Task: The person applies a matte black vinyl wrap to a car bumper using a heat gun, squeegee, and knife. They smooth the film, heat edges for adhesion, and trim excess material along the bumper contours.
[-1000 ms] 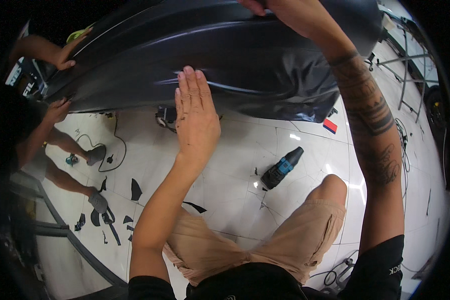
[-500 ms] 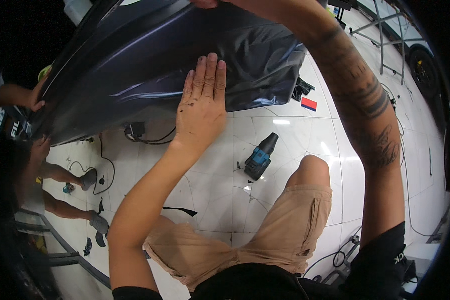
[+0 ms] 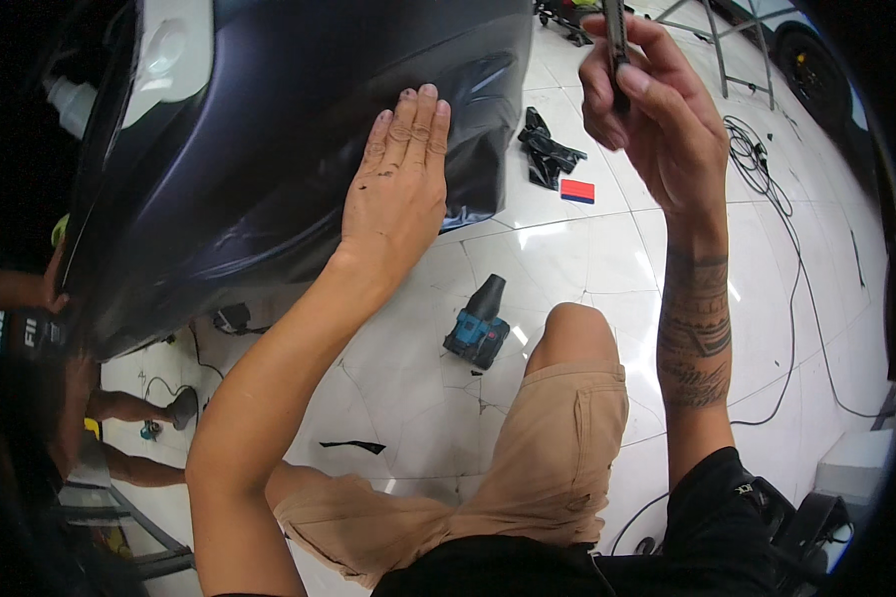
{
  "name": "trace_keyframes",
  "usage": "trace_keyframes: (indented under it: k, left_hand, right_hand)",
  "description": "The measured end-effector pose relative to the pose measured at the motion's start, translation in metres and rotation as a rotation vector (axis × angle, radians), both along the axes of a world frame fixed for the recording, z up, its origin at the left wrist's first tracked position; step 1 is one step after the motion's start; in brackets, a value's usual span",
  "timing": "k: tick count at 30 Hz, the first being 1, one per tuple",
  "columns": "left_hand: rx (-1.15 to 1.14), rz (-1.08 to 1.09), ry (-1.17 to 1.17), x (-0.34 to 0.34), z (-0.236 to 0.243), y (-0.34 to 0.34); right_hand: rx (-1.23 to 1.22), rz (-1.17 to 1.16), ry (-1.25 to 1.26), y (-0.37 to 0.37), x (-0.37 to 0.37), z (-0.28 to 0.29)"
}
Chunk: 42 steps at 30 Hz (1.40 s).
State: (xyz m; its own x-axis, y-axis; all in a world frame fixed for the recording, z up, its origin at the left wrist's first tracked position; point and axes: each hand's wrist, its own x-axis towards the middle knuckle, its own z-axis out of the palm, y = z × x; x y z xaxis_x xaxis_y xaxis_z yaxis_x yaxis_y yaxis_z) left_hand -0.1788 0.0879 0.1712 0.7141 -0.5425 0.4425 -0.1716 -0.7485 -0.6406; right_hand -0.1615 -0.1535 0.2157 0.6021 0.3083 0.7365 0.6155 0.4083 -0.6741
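Note:
My left hand (image 3: pixel 396 204) lies flat on glossy dark film (image 3: pixel 269 129) that covers a large curved car panel. Its fingers are stretched out and point away from me. Wrinkles run through the film near its right end, where a loose flap hangs down. To the right of the panel, my right hand (image 3: pixel 657 109) is raised and apart from the film. Between thumb and fingers it grips a slim utility knife (image 3: pixel 616 40), held upright, with its top cut off by the picture's edge.
A blue-and-black cordless blower (image 3: pixel 479 326) stands on the white tiled floor (image 3: pixel 418 388). Black film scraps (image 3: pixel 548 154) lie beside a red-and-blue card (image 3: pixel 577 191). Cables (image 3: pixel 762 169) run along the right. Another person's hand (image 3: pixel 52 289) touches the panel's left end. A metal stand (image 3: pixel 722 50) is at far right.
My right hand has come back from the panel's far side to the right, and the knife in it now shows. My left hand stays flat on the film while the view has shifted.

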Motion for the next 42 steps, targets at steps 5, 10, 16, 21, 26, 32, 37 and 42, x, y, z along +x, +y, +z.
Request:
trace_keyframes:
  k: [5,10,16,21,26,32,37,42]
  left_hand:
    - [-0.067,-0.043,0.02,0.028,0.001,-0.037]
    - [0.002,-0.011,0.031,0.046,0.009,-0.059]
    - [0.191,0.062,0.03,0.052,0.008,-0.06]
    - [0.328,0.055,0.09,0.066,0.016,-0.081]
    - [0.433,0.06,0.271,0.094,0.016,-0.105]
    - [0.332,0.114,0.184,0.119,-0.024,-0.107]
    - [-0.263,-0.062,0.8,0.089,-0.054,-0.094]
    - [-0.826,-0.119,1.342,-0.062,-0.04,0.024]
  right_hand:
    - [0.11,0.011,0.101,-0.036,-0.004,-0.036]
    - [0.218,0.04,0.215,-0.054,-0.003,-0.063]
    - [0.297,0.013,0.303,-0.069,-0.006,-0.096]
    - [0.394,0.093,0.441,-0.062,-0.015,-0.132]
    - [0.49,0.06,0.576,-0.059,-0.016,-0.166]
    - [0.407,-0.019,0.602,-0.043,-0.005,-0.17]
    - [0.111,-0.107,0.39,-0.017,0.005,-0.138]
    - [-0.217,-0.094,0.09,0.04,-0.008,-0.078]
